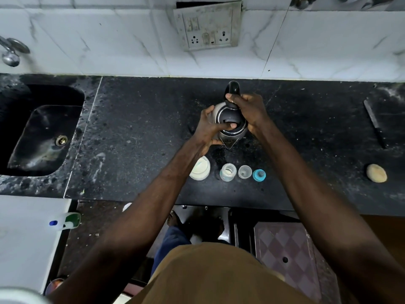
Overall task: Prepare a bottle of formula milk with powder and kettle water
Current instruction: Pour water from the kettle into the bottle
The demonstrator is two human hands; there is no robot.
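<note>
Fig. 1. Head view, looking down on my two hands at the electric kettle (230, 125), which stands upright on the black stone desk (135, 137).

(a) My right hand (248, 109) is closed round the black handle (232, 88) at the far end of the kettle, the side towards the wall.

(b) My left hand (209, 129) cups the kettle's left flank with its fingers curled, and one digit lies across the dark lid (232, 118). Whether it presses a catch I cannot tell.

(c) The spout (228, 144) points straight back at me. The kettle's long axis, handle to spout, thus runs from the wall towards my body.

(d) The feeding bottle (228, 172) stands open-mouthed and upright, nearer to me than the spout, almost on that same axis and clear of the kettle. A pale layer in it looks like powder.

(e) In the same row:
- A white tub (201, 170), which I take for the powder, stands left of the bottle and is partly hidden by my left forearm.
- A clear cap (245, 171) and a blue teat ring (259, 174) stand to the bottle's right.

Judgement: the pour turns on (c) and (d). The right hand, already on the handle, would lift and tip the kettle towards me, so the spout need only come back over the bottle mouth. The narrow mouth leaves little margin beside the cap.
</note>
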